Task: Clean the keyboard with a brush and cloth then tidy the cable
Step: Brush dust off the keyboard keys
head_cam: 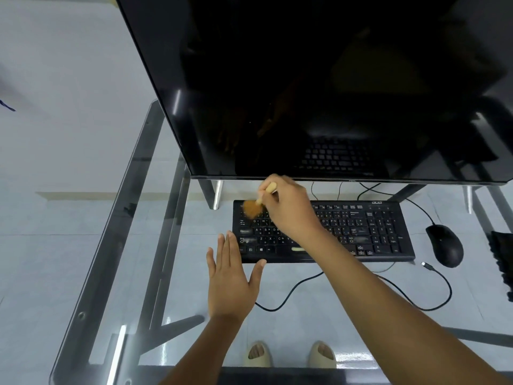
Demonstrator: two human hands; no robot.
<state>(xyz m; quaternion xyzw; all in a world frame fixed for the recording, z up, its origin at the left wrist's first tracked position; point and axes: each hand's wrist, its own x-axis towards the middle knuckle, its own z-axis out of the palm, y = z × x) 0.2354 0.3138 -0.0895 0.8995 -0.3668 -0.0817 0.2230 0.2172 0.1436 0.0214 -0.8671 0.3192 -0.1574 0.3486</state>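
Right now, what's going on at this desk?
A person is brushing a black keyboard on a glass desk. The right hand grips a small brush over the keyboard's top-left keys. The left hand lies flat at the keyboard's front-left corner. The cable lies loose in front.

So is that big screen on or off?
Off, it seems: the monitor is black, showing only a reflection of the keyboard.

monitor [319,87] overhangs keyboard [361,232] rear | mouse [445,244] right | glass left bare
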